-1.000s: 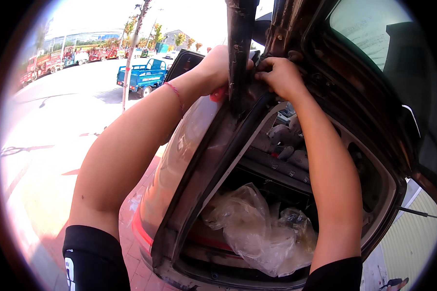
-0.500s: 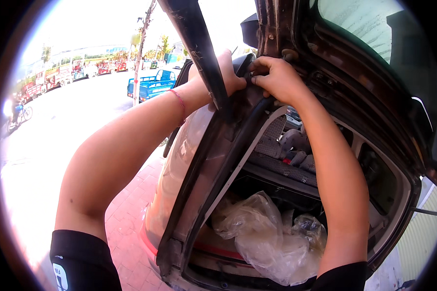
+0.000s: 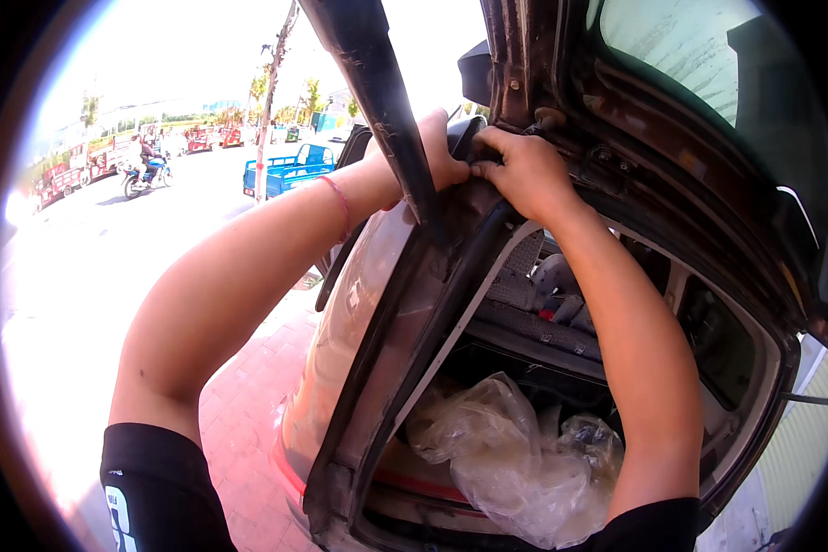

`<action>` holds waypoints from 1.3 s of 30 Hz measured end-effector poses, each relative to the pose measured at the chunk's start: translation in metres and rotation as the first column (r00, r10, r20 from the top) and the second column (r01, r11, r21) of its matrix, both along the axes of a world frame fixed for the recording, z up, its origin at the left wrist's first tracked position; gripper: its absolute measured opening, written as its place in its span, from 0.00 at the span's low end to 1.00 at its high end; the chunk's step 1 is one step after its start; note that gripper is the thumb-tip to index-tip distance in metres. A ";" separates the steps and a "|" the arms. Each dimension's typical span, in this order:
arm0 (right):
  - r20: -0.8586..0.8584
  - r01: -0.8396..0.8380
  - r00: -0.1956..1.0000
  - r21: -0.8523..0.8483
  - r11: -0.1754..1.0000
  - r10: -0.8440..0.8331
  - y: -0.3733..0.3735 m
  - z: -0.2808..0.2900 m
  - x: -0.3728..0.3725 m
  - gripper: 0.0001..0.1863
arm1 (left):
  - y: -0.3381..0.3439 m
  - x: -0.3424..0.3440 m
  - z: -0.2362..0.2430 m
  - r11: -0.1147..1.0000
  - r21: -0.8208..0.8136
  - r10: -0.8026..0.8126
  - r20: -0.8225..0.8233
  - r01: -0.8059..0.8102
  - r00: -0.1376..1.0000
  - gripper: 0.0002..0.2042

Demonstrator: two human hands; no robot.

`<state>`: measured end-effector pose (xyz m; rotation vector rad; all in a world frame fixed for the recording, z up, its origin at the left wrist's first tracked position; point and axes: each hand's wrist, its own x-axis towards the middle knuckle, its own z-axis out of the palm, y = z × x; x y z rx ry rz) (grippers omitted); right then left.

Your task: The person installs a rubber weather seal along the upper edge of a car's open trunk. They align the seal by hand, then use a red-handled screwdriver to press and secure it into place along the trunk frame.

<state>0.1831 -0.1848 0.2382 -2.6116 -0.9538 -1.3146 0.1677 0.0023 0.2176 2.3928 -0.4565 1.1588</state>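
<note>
Both my hands meet at the upper left corner of a vehicle's rear opening, under the raised brown tailgate (image 3: pixel 658 129). My left hand (image 3: pixel 443 158) is partly hidden behind a black strut (image 3: pixel 377 83); its thumb points toward my right hand and its fingers curl at the roof corner. My right hand (image 3: pixel 529 175) is closed, thumb and forefinger pinched together against the corner by the left thumb. What either hand grips there is too small or hidden to name. Below them runs the rear pillar (image 3: pixel 409 304) with its dark channel and seal.
Crumpled clear plastic sheeting (image 3: pixel 511 469) lies in the cargo area, behind grey patterned seats (image 3: pixel 515 285). A blue cargo truck (image 3: pixel 290 170) stands on the left, beyond a tree trunk. A rider on a blue motorbike (image 3: pixel 145 175) is on the road. Red paving (image 3: pixel 244 405) lies beside the vehicle.
My right fingertips have drawn in to a tighter pinch near my left thumb. The motorbike rider has moved right along the road. My view has shifted slightly.
</note>
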 end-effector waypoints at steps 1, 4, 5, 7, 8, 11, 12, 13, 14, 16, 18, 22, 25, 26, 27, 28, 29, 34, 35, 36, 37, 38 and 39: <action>-0.022 -0.039 0.999 -0.006 0.999 0.039 -0.002 0.003 0.003 0.14 | 0.001 0.001 -0.002 1.000 0.000 -0.006 0.019 0.006 1.000 0.28; -0.063 -0.082 0.995 -0.036 0.996 0.080 -0.005 0.009 0.009 0.12 | -0.005 -0.003 -0.007 1.000 -0.017 0.010 0.020 -0.010 1.000 0.27; -0.050 -0.047 0.998 -0.053 0.997 0.044 -0.004 0.011 0.008 0.12 | -0.008 -0.004 -0.008 0.999 -0.026 0.019 0.010 -0.019 1.000 0.27; -0.018 0.029 0.999 -0.085 0.996 -0.030 -0.001 0.015 -0.001 0.11 | -0.010 -0.004 -0.009 0.999 -0.050 0.000 0.023 0.001 1.000 0.26; -0.001 0.070 0.998 -0.098 0.993 -0.070 0.004 0.017 -0.005 0.11 | -0.012 0.000 -0.007 0.998 -0.060 -0.001 0.014 0.002 1.000 0.26; 0.015 0.141 0.990 -0.157 0.978 -0.140 0.020 0.026 -0.005 0.10 | -0.006 -0.011 0.000 0.998 -0.064 -0.017 -0.038 0.014 0.999 0.27; 0.024 0.174 0.985 -0.189 0.966 -0.173 0.022 0.030 -0.008 0.10 | -0.005 -0.014 0.003 0.998 -0.058 -0.015 -0.065 0.011 0.998 0.27; -0.030 0.147 0.988 -0.134 0.980 -0.153 0.016 0.027 -0.012 0.10 | -0.006 -0.018 0.006 0.999 -0.052 -0.013 -0.093 0.008 0.996 0.27; -0.083 0.122 0.988 -0.076 0.990 -0.128 0.008 0.021 -0.012 0.10 | -0.010 -0.016 0.004 0.998 -0.052 -0.021 -0.074 0.017 0.997 0.27; -0.100 0.030 0.994 -0.002 1.000 -0.030 0.003 0.014 0.000 0.09 | -0.007 -0.006 -0.002 0.998 -0.070 -0.004 -0.010 0.003 1.000 0.27; -0.109 -0.045 0.993 0.012 0.999 0.046 -0.006 0.014 0.005 0.09 | -0.010 -0.005 0.001 0.995 -0.095 0.003 -0.068 -0.009 0.998 0.27; -0.127 -0.053 0.991 -0.110 0.993 0.038 0.003 0.028 -0.002 0.08 | -0.003 -0.009 0.001 0.994 -0.105 -0.033 -0.091 0.023 0.995 0.27; -0.092 -0.031 0.996 -0.150 0.988 0.017 0.005 0.028 0.001 0.08 | -0.009 -0.011 0.001 0.998 -0.060 -0.002 -0.064 -0.001 0.998 0.27; -0.082 -0.021 0.997 -0.151 0.988 0.009 0.004 0.027 0.002 0.07 | -0.009 -0.006 -0.001 0.998 -0.064 0.008 -0.028 -0.010 1.000 0.27; -0.042 -0.006 0.999 -0.105 0.994 0.002 0.005 0.020 0.003 0.07 | -0.009 -0.009 -0.001 0.998 -0.067 0.012 -0.028 -0.014 1.000 0.27; -0.002 0.008 1.000 -0.058 0.998 -0.008 0.006 0.014 0.003 0.07 | -0.009 -0.014 0.000 0.997 -0.069 0.015 -0.027 -0.017 1.000 0.27; 0.037 0.020 0.999 -0.010 1.000 -0.019 0.006 0.008 0.004 0.07 | -0.010 -0.016 -0.001 0.997 -0.072 0.019 -0.027 -0.021 0.999 0.27; 0.104 0.031 0.993 0.181 0.983 -0.051 0.004 0.003 -0.002 0.08 | -0.010 -0.014 0.003 0.999 -0.028 0.045 -0.023 -0.046 0.999 0.28; 0.125 -0.042 0.992 0.255 0.966 0.010 -0.007 0.003 0.002 0.10 | -0.014 -0.014 0.002 0.999 -0.011 0.048 -0.059 -0.049 0.997 0.29; 0.146 -0.126 0.986 0.321 0.939 0.082 -0.011 0.003 0.003 0.11 | -0.014 -0.011 -0.002 0.998 -0.016 0.053 -0.048 -0.054 0.997 0.29; 0.136 -0.180 0.981 0.333 0.926 0.142 -0.018 0.006 0.001 0.11 | -0.014 -0.010 -0.002 0.998 -0.022 0.059 -0.037 -0.059 0.998 0.28; 0.113 -0.192 0.980 0.311 0.931 0.165 -0.023 0.008 -0.002 0.10 | -0.012 -0.010 0.001 0.998 -0.032 0.060 -0.035 -0.061 0.998 0.29; 0.075 -0.194 0.981 0.297 0.935 0.180 -0.028 0.002 -0.003 0.09 | -0.013 -0.012 0.000 0.998 -0.035 0.055 -0.048 -0.057 0.997 0.29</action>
